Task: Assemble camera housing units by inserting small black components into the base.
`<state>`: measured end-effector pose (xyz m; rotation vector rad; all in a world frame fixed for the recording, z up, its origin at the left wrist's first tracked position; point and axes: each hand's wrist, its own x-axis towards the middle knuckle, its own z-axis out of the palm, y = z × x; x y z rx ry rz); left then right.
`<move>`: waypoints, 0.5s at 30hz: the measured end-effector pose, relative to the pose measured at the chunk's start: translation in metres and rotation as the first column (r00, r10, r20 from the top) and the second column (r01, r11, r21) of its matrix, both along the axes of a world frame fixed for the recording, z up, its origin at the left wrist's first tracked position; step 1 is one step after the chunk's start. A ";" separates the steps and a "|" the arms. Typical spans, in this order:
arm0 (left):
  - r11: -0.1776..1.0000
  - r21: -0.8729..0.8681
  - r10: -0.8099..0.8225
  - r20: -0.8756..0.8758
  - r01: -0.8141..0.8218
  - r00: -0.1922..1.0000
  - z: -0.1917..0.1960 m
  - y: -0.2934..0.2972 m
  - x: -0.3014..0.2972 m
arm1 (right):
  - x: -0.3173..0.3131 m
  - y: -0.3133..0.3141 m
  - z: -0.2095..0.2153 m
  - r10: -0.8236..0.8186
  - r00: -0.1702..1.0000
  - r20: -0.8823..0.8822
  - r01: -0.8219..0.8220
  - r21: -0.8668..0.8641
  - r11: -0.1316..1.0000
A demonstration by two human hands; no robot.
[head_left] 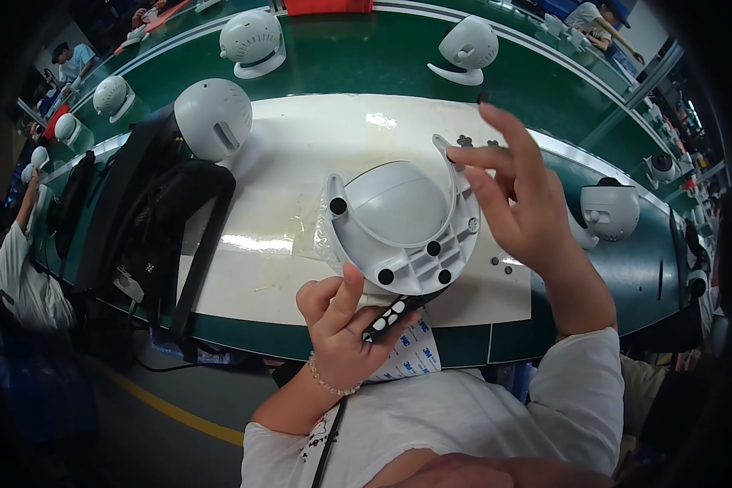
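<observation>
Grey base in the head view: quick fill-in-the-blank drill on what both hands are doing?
1. The grey base lies on a ____ mat.
2. The right hand presses a pad on the base's ____ rim.
3. The left hand holds a strip of round ____ pads.

Missing: white; upper; black

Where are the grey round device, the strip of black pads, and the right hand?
grey round device (pixel 398 203), head view, on its domed middle.
strip of black pads (pixel 394 313), head view, on the strip held by the left hand (pixel 342 325).
right hand (pixel 516 203), head view, on the palm.
</observation>
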<state>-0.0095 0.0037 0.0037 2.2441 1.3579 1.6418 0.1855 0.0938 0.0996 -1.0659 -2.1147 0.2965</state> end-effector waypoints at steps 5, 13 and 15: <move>1.000 -0.006 0.006 -0.004 -0.006 1.000 0.000 0.000 0.000 | 0.017 -0.010 0.001 -0.076 0.984 -0.162 0.064 -0.080 0.995; 1.000 -0.006 0.003 0.004 -0.003 1.000 -0.002 0.000 0.000 | 0.017 -0.020 -0.010 0.111 0.947 -0.300 -0.229 -0.393 0.891; 1.000 -0.008 0.002 0.009 -0.002 1.000 -0.002 0.000 0.000 | 0.017 -0.020 -0.010 0.113 0.950 -0.290 -0.228 -0.405 0.885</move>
